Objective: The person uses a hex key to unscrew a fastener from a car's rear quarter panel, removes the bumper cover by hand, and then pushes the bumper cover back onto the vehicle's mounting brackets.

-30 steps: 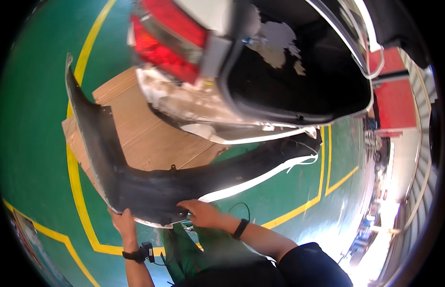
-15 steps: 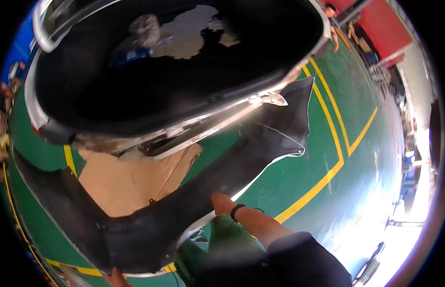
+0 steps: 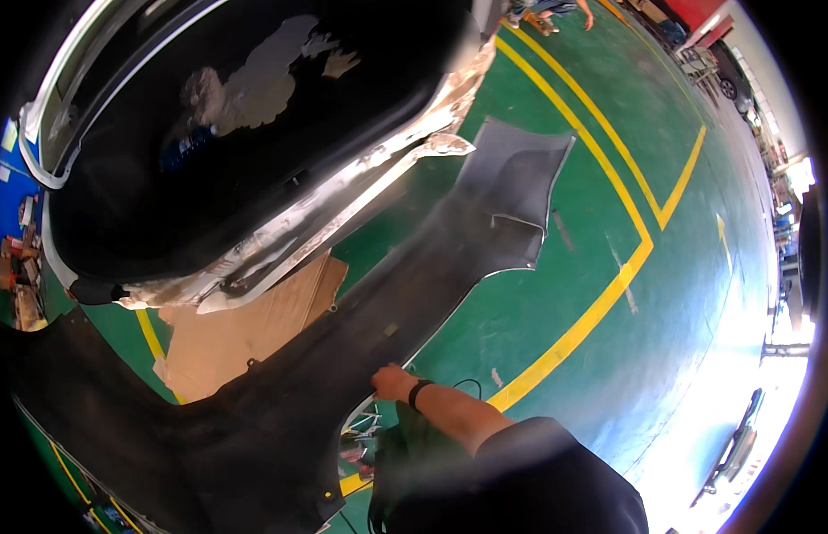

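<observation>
A long black car bumper cover (image 3: 343, 351) runs across the view from the lower left to the upper right. It is held by one of its edges in my right hand (image 3: 395, 384), whose fingers curl over it near the middle; a dark band circles that wrist. My left hand is out of sight. Beyond the cover stands a light-coloured car with its boot (image 3: 254, 178) open. The lower rear body there is bare and shows a metal crossbar (image 3: 334, 227). A crumpled clear plastic sheet lies in the boot.
A flat sheet of cardboard (image 3: 245, 334) lies on the green floor (image 3: 556, 311) under the car's rear. Yellow lines (image 3: 574, 347) mark the floor at right. Another person (image 3: 547, 13) is low at the top edge. Clutter (image 3: 27, 285) is stacked at far left.
The car and its boot have shifted left in view. The bumper cover's near-left part looks larger and closer. My left hand, at the lower edge before, has dropped out of view.
</observation>
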Demonstrator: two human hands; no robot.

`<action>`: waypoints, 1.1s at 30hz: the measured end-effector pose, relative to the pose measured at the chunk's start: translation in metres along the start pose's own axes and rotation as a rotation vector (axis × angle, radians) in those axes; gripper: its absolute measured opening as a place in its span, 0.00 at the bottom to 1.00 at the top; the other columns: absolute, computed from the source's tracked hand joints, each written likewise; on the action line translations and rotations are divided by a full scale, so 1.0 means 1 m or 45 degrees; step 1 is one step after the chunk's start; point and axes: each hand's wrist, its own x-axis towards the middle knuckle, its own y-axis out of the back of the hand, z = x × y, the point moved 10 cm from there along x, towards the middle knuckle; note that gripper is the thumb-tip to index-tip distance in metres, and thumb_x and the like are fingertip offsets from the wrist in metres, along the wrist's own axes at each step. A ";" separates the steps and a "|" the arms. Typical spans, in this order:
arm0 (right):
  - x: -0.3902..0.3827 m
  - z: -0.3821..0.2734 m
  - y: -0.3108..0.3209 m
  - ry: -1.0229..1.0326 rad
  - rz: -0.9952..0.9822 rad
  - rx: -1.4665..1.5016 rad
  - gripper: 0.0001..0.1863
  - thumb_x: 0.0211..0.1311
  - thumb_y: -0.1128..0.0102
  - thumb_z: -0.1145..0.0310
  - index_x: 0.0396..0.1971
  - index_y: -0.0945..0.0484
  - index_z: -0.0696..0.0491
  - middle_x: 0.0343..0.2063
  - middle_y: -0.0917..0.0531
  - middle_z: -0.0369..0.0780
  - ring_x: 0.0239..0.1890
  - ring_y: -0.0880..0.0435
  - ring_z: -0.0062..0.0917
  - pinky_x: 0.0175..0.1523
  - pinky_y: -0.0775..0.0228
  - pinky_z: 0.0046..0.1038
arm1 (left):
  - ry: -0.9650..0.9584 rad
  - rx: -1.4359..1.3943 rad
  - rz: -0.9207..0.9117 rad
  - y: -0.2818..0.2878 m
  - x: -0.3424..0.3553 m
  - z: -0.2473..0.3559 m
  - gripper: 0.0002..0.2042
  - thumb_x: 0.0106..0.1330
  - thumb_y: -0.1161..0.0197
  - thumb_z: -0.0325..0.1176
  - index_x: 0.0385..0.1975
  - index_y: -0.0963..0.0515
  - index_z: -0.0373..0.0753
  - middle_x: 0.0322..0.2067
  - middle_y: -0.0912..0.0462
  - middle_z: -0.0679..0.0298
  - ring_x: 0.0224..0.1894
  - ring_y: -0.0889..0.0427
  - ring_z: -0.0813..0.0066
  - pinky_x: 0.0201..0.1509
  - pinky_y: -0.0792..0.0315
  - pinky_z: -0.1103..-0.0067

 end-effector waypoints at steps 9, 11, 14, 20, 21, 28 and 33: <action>-0.177 -0.009 0.048 0.243 0.217 -0.020 0.21 0.46 0.31 0.49 0.29 0.16 0.53 0.29 0.16 0.43 0.39 0.18 0.37 0.50 0.35 0.36 | -0.130 -0.104 -0.129 0.004 -0.107 -0.028 0.24 0.52 0.46 0.28 0.52 0.31 0.32 0.36 0.25 0.61 0.23 0.28 0.75 0.19 0.31 0.78; -0.226 -0.003 0.043 0.238 0.161 -0.098 0.23 0.46 0.32 0.46 0.30 0.16 0.53 0.30 0.15 0.41 0.40 0.18 0.37 0.52 0.35 0.36 | -0.150 -0.105 -0.154 0.007 -0.135 -0.034 0.24 0.52 0.46 0.29 0.52 0.31 0.32 0.36 0.25 0.61 0.23 0.27 0.75 0.19 0.31 0.78; -0.295 0.017 0.035 0.188 0.056 -0.159 0.24 0.45 0.31 0.45 0.29 0.16 0.52 0.29 0.15 0.41 0.39 0.18 0.36 0.53 0.36 0.35 | -0.172 -0.088 -0.190 0.008 -0.178 -0.038 0.23 0.52 0.46 0.29 0.51 0.31 0.32 0.37 0.25 0.60 0.23 0.27 0.75 0.19 0.31 0.78; -0.402 0.069 -0.007 0.101 -0.001 -0.158 0.20 0.36 0.26 0.51 0.27 0.15 0.50 0.27 0.15 0.39 0.37 0.18 0.35 0.51 0.35 0.33 | -0.185 -0.024 -0.227 0.009 -0.259 -0.052 0.23 0.52 0.46 0.29 0.51 0.31 0.31 0.37 0.25 0.59 0.23 0.27 0.74 0.19 0.30 0.78; -0.413 0.073 -0.008 0.083 0.010 -0.137 0.19 0.35 0.27 0.53 0.26 0.16 0.50 0.26 0.16 0.39 0.37 0.18 0.34 0.51 0.36 0.32 | -0.174 -0.016 -0.224 0.011 -0.270 -0.056 0.23 0.52 0.46 0.29 0.51 0.31 0.31 0.37 0.25 0.59 0.23 0.27 0.74 0.19 0.30 0.78; -0.530 0.141 -0.005 -0.028 0.116 -0.071 0.17 0.37 0.27 0.53 0.25 0.15 0.50 0.26 0.15 0.40 0.38 0.18 0.35 0.51 0.35 0.34 | -0.168 0.014 -0.221 0.017 -0.361 -0.072 0.23 0.52 0.46 0.29 0.50 0.31 0.31 0.38 0.25 0.58 0.23 0.27 0.74 0.19 0.29 0.78; -0.636 0.200 0.000 -0.063 0.080 -0.019 0.21 0.40 0.27 0.49 0.28 0.15 0.52 0.29 0.15 0.42 0.40 0.17 0.37 0.53 0.35 0.36 | -0.153 0.033 -0.208 0.018 -0.452 -0.086 0.23 0.52 0.46 0.30 0.50 0.31 0.30 0.38 0.25 0.58 0.23 0.27 0.73 0.19 0.29 0.78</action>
